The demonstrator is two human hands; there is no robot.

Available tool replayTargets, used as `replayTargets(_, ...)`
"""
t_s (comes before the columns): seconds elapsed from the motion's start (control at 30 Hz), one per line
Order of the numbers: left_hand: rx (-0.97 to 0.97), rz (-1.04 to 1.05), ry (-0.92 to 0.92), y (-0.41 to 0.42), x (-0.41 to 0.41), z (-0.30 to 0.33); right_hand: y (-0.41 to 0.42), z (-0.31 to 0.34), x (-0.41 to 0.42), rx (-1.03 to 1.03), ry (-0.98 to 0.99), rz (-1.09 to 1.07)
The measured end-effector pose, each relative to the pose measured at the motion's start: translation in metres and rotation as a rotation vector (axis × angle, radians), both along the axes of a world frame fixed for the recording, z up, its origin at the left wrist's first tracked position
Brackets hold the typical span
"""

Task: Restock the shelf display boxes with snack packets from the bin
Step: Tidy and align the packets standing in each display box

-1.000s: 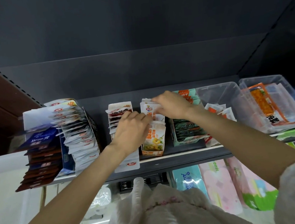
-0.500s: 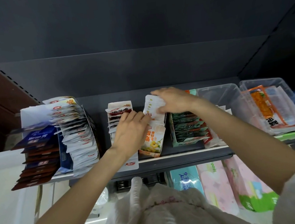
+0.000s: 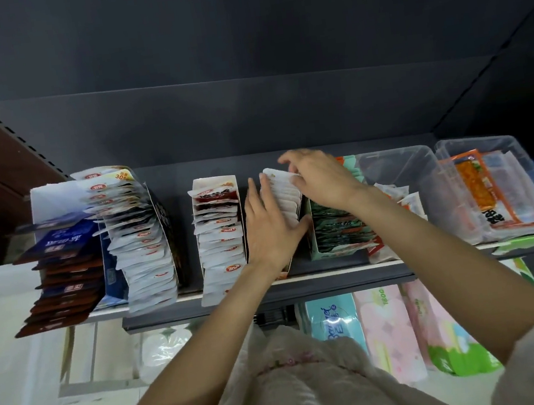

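Against the frame half a second ago, the left hand (image 3: pixel 270 232) is lying flatter, its fingers straightened from a loose curl, and the yellow-printed front packet it was showing is now hidden under the palm; the right hand (image 3: pixel 318 181) has shifted slightly toward 1 o'clock. At 9 o'clock on the shelf (image 3: pixel 334 278), dark red and blue packets (image 3: pixel 63 279) are fanning out past the front lip, and just beside them a crowded box of white packets (image 3: pixel 139 236) is leaning toward 7 o'clock. Next, well apart across a strip of bare shelf, a narrow display box (image 3: pixel 219 234) is running from 12 to 6 o'clock with its packets standing on edge. The left hand's grip is spread, fingers straight and pointing to 12 o'clock, pressing on the row of white snack packets (image 3: pixel 286 196), whose long axis is also running 12 to 6. The right hand is curling its fingers over the rear packets' top edges, pinching them. Touching that row at 3 o'clock, a green box (image 3: pixel 335 228) is holding dark packets. Further right, a clear bin (image 3: pixel 398 167) is sitting with loose packets inside, then a second clear bin (image 3: pixel 503 188) with orange packs. Open room is lying behind the boxes toward the dark back wall.
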State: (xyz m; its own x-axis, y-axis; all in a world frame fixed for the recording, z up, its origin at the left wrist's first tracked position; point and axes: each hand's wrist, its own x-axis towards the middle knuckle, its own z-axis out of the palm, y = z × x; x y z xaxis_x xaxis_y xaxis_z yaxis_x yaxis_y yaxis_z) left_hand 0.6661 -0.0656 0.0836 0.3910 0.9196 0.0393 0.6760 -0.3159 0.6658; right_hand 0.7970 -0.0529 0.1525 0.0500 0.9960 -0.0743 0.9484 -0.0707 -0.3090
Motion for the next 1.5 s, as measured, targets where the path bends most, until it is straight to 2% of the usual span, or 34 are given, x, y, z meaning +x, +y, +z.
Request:
replayTargets(0.2, 0.026, 0.097, -0.188, -0.002, 0.002, -0.013, 0.001, 0.0, -0.009, -0.175, -0.061, 0.099)
replayTargets(0.43, 0.228, 0.203, -0.29, -0.016, 0.003, -0.019, 0.0, 0.01, -0.005, -0.245, 0.116, 0.098)
replayTargets(0.57, 0.276, 0.16, -0.225, -0.013, 0.003, -0.022, -0.002, 0.01, -0.004, -0.326, 0.03, 0.135)
replayTargets(0.8, 0.265, 0.197, -0.135, -0.001, 0.015, -0.015, -0.018, 0.022, -0.005, -0.179, 0.118, 0.018)
replayTargets(0.87, 0.282, 0.211, -0.175, 0.002, 0.018, -0.014, -0.034, 0.023, -0.008, -0.05, 0.24, -0.123)
replayTargets(0.97, 0.289, 0.222, -0.24, 0.003, 0.02, -0.014, -0.067, 0.025, -0.023, 0.104, 0.609, -0.38)
replayTargets(1.07, 0.284, 0.209, -0.286, 0.001, 0.014, -0.015, -0.082, 0.018, -0.043, 0.025, 0.988, -0.476)
replayTargets(1.13, 0.194, 0.174, -0.354, 0.001, 0.009, -0.015, -0.078, 0.005, -0.051, -0.023, 1.066, -0.477)
replayTargets(1.23, -0.085, 0.13, -0.532, 0.0, 0.002, -0.006, -0.067, -0.006, -0.062, 0.018, 1.165, -0.527)
replayTargets(1.37, -0.478, 0.143, -0.654, 0.01, -0.009, 0.0, -0.053, -0.016, -0.073, 0.067, 1.216, -0.626)
replayTargets(1.5, -0.51, 0.136, -0.539, 0.014, -0.014, 0.001, -0.045, -0.026, -0.074, 0.119, 1.057, -0.688)
